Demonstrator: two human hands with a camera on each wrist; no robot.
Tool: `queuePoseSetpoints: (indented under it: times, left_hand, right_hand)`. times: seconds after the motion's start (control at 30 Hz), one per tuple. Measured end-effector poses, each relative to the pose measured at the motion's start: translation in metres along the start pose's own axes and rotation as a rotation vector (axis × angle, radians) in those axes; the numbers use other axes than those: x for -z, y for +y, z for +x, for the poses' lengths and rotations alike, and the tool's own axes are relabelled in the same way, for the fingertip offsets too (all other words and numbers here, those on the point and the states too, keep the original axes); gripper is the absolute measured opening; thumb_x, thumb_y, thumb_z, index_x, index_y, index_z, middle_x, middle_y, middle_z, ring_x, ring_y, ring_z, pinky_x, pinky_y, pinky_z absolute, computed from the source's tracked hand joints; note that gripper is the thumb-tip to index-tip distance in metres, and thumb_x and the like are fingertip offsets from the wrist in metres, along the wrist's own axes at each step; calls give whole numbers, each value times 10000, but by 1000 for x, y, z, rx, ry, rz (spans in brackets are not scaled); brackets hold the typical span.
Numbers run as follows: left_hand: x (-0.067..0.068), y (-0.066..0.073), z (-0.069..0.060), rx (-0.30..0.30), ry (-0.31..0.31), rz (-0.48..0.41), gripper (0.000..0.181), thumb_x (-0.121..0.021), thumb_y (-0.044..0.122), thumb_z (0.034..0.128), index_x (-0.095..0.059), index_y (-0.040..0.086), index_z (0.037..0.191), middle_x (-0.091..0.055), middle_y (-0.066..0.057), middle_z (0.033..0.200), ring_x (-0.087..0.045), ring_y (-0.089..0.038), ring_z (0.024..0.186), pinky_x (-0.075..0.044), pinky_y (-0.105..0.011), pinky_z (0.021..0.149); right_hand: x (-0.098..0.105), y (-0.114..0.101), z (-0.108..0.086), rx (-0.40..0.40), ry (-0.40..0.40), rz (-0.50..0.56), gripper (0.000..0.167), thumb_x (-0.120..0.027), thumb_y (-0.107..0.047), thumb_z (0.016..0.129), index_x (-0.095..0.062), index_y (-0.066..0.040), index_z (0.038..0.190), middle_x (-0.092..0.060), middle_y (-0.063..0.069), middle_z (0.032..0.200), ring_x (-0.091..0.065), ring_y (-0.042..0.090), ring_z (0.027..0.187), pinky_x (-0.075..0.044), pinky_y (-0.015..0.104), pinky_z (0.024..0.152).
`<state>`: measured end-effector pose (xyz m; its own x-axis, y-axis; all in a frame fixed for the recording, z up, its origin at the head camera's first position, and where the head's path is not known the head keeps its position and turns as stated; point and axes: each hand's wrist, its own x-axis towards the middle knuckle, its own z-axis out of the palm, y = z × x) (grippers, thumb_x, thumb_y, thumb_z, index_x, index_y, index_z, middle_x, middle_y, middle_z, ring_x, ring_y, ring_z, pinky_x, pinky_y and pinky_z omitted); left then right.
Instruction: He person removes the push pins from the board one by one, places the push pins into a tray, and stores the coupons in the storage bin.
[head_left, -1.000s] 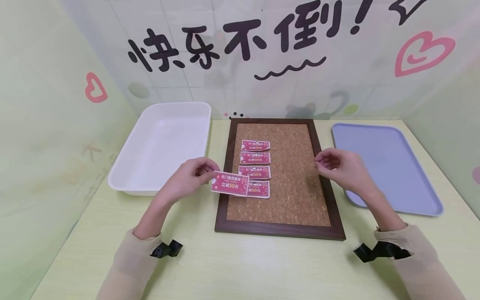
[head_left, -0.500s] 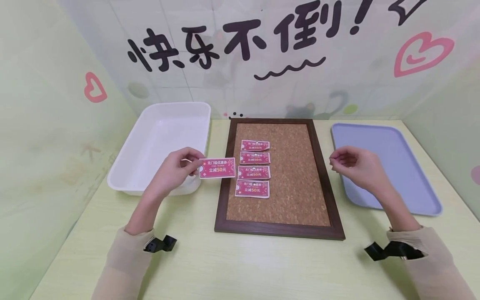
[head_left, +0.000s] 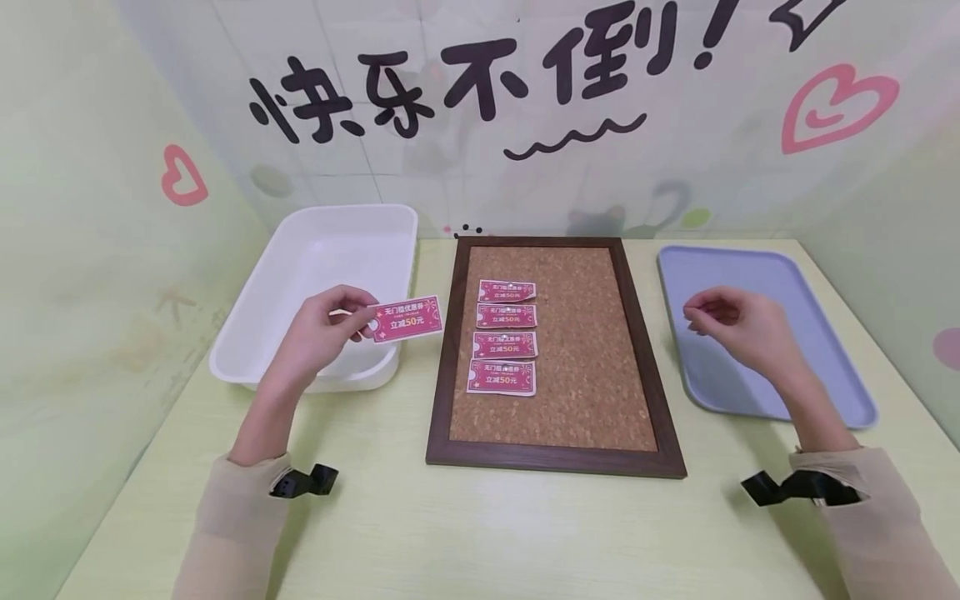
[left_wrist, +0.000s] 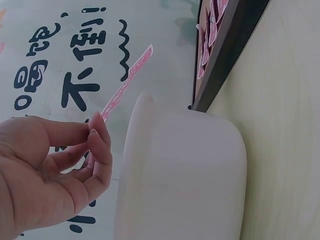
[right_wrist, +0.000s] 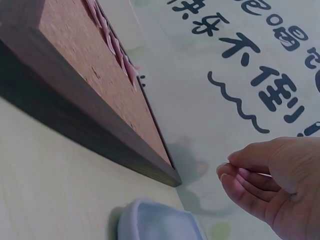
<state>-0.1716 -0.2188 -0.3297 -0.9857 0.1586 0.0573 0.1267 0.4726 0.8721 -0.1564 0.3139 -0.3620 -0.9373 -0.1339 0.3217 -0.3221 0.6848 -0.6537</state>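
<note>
My left hand [head_left: 327, 327] pinches a pink paper coupon [head_left: 407, 319] by its left end, beside the white bin's right front corner. Seen edge-on in the left wrist view, that coupon [left_wrist: 127, 82] slants up from the thumb and fingers. Above the blue tray's left part is my right hand [head_left: 750, 321], its fingers curled and thumb tip against a fingertip. A tiny pale object [right_wrist: 227, 161] shows at that pinch, too small to identify. Several more coupons [head_left: 501, 379] lie in a column on the framed corkboard [head_left: 592, 358], each with a small pale pin head near its top.
The white bin [head_left: 330, 229] stands at the left back, the blue tray [head_left: 772, 292] at the right back. The board's dark wooden frame [head_left: 555, 456] forms a raised edge between them. A printed wall [head_left: 480, 192] closes off the back of the table [head_left: 495, 533].
My left hand has carried the coupon left, away from the board's left column, towards the white bin. My right hand has moved right, from the board's right edge to above the blue tray.
</note>
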Motion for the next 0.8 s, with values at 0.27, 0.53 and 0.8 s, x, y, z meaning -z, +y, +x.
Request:
queuePoseSetpoints:
  times: [0.27,0.53,0.8]
  left_hand:
    - [11,-11,3,39,50,-4,294,-634,159,1010,-615,-57,1209,-603,-193,1053,-669,-211,769,-563,-246,726]
    - [22,-27,6,93,101,6,340,-610,183,1024,-590,-70,1250,-607,-211,1108,-678,-175,807,-560,-205,747]
    - [32,-39,7,164,159,37,360,-588,202,1035,-571,-61,1280,-594,-194,1120,-659,-136,831,-562,-208,758]
  right_hand:
    - [12,21,1,-57,13,-1,106,-688,-12,938,-706,58,1016,-734,26,814,-644,-56,674,-464,73,643]
    - [22,36,0,-137,15,-6,158,-677,-42,953,-685,85,1047,-722,-71,795,-637,-66,672,-454,79,626]
    - [29,43,-2,-216,48,-42,209,-704,-103,949,-686,78,1052,-728,-71,770,-631,-86,653,-447,93,602]
